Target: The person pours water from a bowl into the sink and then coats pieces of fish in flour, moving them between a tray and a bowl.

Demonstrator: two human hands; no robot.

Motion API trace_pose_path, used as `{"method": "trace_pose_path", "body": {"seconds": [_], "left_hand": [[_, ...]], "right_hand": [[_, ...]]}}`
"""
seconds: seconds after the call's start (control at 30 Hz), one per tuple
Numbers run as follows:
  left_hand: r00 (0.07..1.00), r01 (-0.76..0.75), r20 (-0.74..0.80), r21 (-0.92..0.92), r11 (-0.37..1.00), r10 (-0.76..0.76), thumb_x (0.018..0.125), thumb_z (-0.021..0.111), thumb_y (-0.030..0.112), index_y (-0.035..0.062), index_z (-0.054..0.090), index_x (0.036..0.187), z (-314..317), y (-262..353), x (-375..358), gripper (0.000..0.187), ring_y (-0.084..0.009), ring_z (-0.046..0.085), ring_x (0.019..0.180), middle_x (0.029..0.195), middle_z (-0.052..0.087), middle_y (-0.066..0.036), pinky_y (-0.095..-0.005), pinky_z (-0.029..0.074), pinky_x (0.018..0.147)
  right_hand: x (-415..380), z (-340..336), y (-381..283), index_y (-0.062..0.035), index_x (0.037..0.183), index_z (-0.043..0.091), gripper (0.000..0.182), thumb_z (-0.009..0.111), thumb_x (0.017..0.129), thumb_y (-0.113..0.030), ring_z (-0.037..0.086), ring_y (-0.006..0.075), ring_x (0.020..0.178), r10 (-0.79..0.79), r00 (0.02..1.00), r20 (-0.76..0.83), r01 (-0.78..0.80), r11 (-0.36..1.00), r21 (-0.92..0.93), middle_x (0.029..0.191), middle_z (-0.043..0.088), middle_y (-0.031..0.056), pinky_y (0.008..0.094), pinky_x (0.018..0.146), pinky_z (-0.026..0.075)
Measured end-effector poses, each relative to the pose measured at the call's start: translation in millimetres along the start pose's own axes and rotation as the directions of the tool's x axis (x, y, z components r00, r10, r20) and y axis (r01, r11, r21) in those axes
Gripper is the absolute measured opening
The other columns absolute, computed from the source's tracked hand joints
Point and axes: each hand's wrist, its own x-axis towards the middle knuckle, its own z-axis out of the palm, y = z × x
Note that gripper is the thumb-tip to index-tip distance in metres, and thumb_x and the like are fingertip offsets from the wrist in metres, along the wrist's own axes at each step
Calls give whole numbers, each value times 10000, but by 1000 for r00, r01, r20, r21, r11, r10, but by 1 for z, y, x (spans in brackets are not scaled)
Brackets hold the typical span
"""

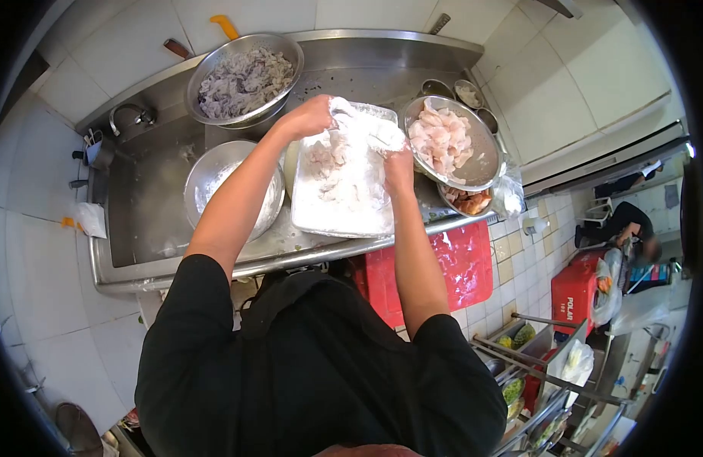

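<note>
Now we have our left hand (313,117) at eleven o'clock and our right hand (397,161) at two, over the metal tray (342,231) of powder-coated pieces (332,161) on the steel bench (355,75). White powder (351,209) masks both, so we cannot tell whether either grip is together or apart. Beside the tray, at two o'clock, sits our bowl (485,158) of raw meat (441,139).

The tray (342,231) lies between left bowl (209,180) and right bowl (483,162).
</note>
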Motion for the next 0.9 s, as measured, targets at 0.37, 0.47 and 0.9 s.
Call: {"method": "trace_pose_path", "body": {"seconds": [0.37,0.47,0.9], "left_hand": [[944,217,-312,348,912,-105,723,614,72,-55,632,994,49,-67,61,299,-374,623,974,1025,638,-265,-393,498,840],[947,294,-48,531,795,-318,754,577,49,-66,618,1011,68,-95,46,284,-367,644,889,983,641,-271,-394,507,805],[886,367,-68,-499,785,-458,855,568,96,-4,636,1054,34,-51,19,233,-168,600,939,1008,644,-92,-314,480,743]], "right_hand": [[-11,3,-1,70,1067,589,302,526,773,39,594,158,882,56,951,-303,-120,973,-195,975,647,122,263,759,454],[-12,-8,4,74,1062,589,294,527,779,24,592,161,875,126,950,-287,-202,946,-253,969,645,120,262,743,453],[12,-35,65,3,1122,580,290,535,901,-179,659,233,881,320,947,9,-286,833,474,1026,648,126,352,753,557]]}}
